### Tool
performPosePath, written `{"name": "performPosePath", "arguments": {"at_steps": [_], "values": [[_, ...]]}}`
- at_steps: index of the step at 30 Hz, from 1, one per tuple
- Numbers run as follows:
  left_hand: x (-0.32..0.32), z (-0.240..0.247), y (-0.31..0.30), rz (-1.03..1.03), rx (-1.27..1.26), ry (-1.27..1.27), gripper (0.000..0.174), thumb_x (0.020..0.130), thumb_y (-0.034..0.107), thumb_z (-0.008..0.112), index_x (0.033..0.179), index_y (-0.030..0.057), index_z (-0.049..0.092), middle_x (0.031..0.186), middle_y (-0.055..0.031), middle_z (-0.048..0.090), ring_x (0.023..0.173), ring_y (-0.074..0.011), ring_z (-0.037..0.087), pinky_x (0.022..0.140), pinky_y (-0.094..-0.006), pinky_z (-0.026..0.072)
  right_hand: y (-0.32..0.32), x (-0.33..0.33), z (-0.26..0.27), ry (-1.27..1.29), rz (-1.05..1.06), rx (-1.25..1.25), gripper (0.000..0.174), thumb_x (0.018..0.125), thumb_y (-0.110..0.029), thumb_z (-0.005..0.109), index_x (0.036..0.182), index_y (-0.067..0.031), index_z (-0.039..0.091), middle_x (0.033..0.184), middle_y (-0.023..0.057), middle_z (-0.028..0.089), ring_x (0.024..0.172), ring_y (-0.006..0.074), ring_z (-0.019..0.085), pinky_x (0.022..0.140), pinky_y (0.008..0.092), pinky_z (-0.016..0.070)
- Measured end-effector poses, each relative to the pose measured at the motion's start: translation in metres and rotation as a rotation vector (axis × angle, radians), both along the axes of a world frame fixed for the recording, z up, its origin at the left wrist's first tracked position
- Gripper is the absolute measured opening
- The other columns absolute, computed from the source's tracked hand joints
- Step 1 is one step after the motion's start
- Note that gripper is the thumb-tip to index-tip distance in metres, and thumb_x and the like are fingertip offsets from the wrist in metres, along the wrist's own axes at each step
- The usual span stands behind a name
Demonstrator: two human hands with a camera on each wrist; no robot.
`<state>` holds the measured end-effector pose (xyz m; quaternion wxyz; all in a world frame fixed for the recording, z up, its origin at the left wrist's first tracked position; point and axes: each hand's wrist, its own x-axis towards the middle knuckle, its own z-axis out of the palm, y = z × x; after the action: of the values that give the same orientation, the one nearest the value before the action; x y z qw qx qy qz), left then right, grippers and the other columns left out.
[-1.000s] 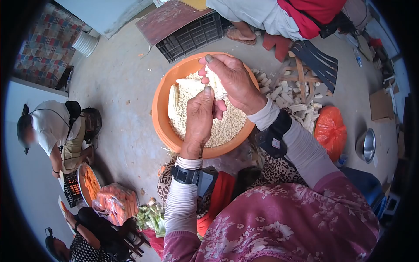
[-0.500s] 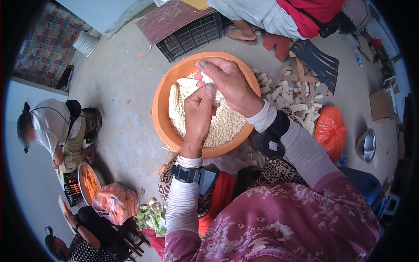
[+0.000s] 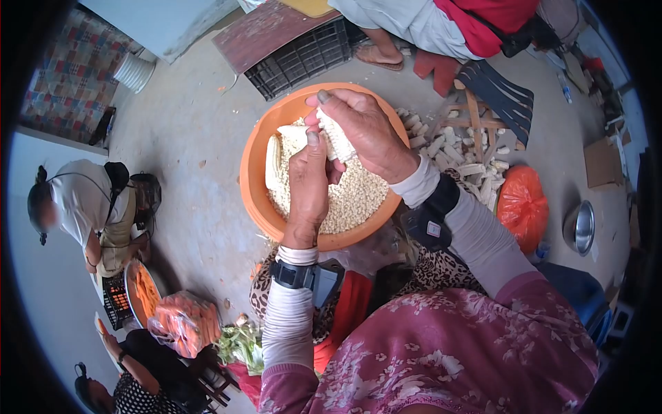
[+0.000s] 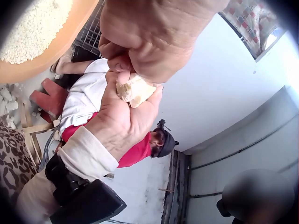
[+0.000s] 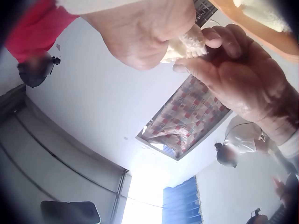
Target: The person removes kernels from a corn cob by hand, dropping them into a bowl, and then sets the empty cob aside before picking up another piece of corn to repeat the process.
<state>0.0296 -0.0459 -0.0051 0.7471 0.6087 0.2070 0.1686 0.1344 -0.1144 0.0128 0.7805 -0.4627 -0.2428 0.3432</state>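
Over an orange basin (image 3: pixel 252 207) of loose pale kernels (image 3: pixel 352 207), an ear of white corn (image 3: pixel 336 141) is held between the two hands. My right hand (image 3: pixel 369 131) grips it from the right, thumb along its upper end. On the left side my left hand (image 3: pixel 309 179) pinches the ear, its thumb pressed against the kernels. One end of the ear (image 4: pixel 135 91), partly bare of kernels, shows between the hands in the left wrist view. The right wrist view shows the left fingertips (image 5: pixel 212 37) right at the ear. Another whole ear (image 3: pixel 274 162) leans inside the basin's left wall.
Stripped cobs (image 3: pixel 448 145) lie heaped to the right, beside a wooden-framed chair (image 3: pixel 476 117) and an orange plastic bag (image 3: pixel 522 210). A black crate (image 3: pixel 300 58) stands beyond the basin. Two people sit at the left near carrots (image 3: pixel 185 321); another person (image 3: pixel 420 27) is ahead.
Half a second ago the hands covered more of the ear; now more of it shows. My left thumb has shifted up and left along it, while the right hand stays nearly in place.
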Motion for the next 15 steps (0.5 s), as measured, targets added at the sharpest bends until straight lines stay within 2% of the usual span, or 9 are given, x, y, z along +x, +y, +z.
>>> {"name": "performPosePath", "arguments": {"at_steps": [2, 4, 8, 10, 11, 13, 14, 15], "values": [[0.003, 0.01, -0.005, 0.132, -0.096, 0.054, 0.046, 0.094, 0.047, 0.044, 0.078, 0.0057, 0.058, 0.062, 0.0004, 0.05, 0.053, -0.0058, 0.044, 0.048, -0.0186, 0.0352, 0.0, 0.0, -0.002, -0.027, -0.01, -0.016, 0.035, 0.094, -0.03, 0.052, 0.098, 0.0044, 0.056, 0.085, 0.0093, 0.06, 0.078, 0.0103, 0.056, 0.065, 0.0234, 0.0469], [0.003, 0.009, -0.003, 0.107, -0.041, 0.064, 0.045, 0.094, 0.046, 0.047, 0.076, 0.0064, 0.057, 0.062, 0.001, 0.049, 0.053, -0.0057, 0.043, 0.048, -0.0186, 0.0341, -0.001, 0.0, -0.003, -0.165, 0.051, -0.043, 0.043, 0.096, -0.033, 0.047, 0.114, 0.0067, 0.052, 0.095, 0.0125, 0.061, 0.091, 0.0127, 0.057, 0.081, 0.025, 0.0461], [0.002, 0.002, 0.004, 0.064, 0.07, 0.086, 0.041, 0.092, 0.043, 0.052, 0.07, 0.0083, 0.055, 0.061, 0.0022, 0.048, 0.053, -0.0051, 0.041, 0.046, -0.0193, 0.0315, -0.003, 0.002, -0.003, -0.223, 0.078, -0.058, 0.046, 0.096, -0.035, 0.045, 0.116, 0.0064, 0.051, 0.1, 0.0142, 0.061, 0.096, 0.0137, 0.056, 0.084, 0.0251, 0.0445], [0.0, -0.001, 0.007, 0.064, 0.059, 0.035, 0.039, 0.092, 0.041, 0.053, 0.07, 0.0087, 0.055, 0.061, 0.0026, 0.047, 0.052, -0.0049, 0.039, 0.046, -0.0195, 0.0308, -0.004, 0.003, -0.004, -0.14, 0.174, -0.009, 0.052, 0.096, -0.038, 0.044, 0.122, 0.0068, 0.047, 0.112, 0.0165, 0.057, 0.103, 0.0154, 0.053, 0.088, 0.0257, 0.0429], [-0.001, -0.001, 0.007, 0.064, 0.048, -0.016, 0.038, 0.092, 0.04, 0.053, 0.069, 0.0091, 0.056, 0.061, 0.003, 0.047, 0.052, -0.0047, 0.038, 0.046, -0.0197, 0.0301, -0.003, 0.002, -0.005, -0.141, 0.175, -0.008, 0.052, 0.096, -0.038, 0.044, 0.122, 0.0068, 0.047, 0.112, 0.0165, 0.057, 0.103, 0.0154, 0.053, 0.088, 0.0257, 0.0429], [-0.001, 0.003, 0.007, 0.108, 0.013, -0.036, 0.037, 0.092, 0.039, 0.053, 0.07, 0.0091, 0.056, 0.062, 0.0033, 0.047, 0.052, -0.0047, 0.037, 0.047, -0.02, 0.0301, 0.0, 0.0, -0.005, -0.185, 0.068, 0.111, 0.056, 0.094, -0.042, 0.049, 0.119, 0.0076, 0.049, 0.108, 0.0138, 0.057, 0.096, 0.0137, 0.054, 0.083, 0.0267, 0.0444], [-0.002, 0.005, 0.007, 0.152, -0.024, -0.055, 0.036, 0.093, 0.038, 0.052, 0.072, 0.0091, 0.056, 0.063, 0.0036, 0.048, 0.052, -0.0046, 0.037, 0.047, -0.0204, 0.0301, -0.001, 0.001, -0.003, -0.189, 0.074, 0.114, 0.056, 0.094, -0.042, 0.049, 0.119, 0.0076, 0.049, 0.108, 0.0138, 0.057, 0.096, 0.0137, 0.054, 0.083, 0.0267, 0.0444], [-0.003, 0.007, 0.009, 0.159, -0.022, -0.059, 0.036, 0.093, 0.038, 0.052, 0.072, 0.0091, 0.056, 0.063, 0.0036, 0.048, 0.052, -0.0046, 0.037, 0.047, -0.0204, 0.0301, -0.004, 0.002, 0.001, -0.207, 0.099, 0.047, 0.056, 0.091, -0.038, 0.055, 0.121, 0.0079, 0.047, 0.111, 0.0142, 0.056, 0.098, 0.015, 0.055, 0.084, 0.0276, 0.0449]]}}
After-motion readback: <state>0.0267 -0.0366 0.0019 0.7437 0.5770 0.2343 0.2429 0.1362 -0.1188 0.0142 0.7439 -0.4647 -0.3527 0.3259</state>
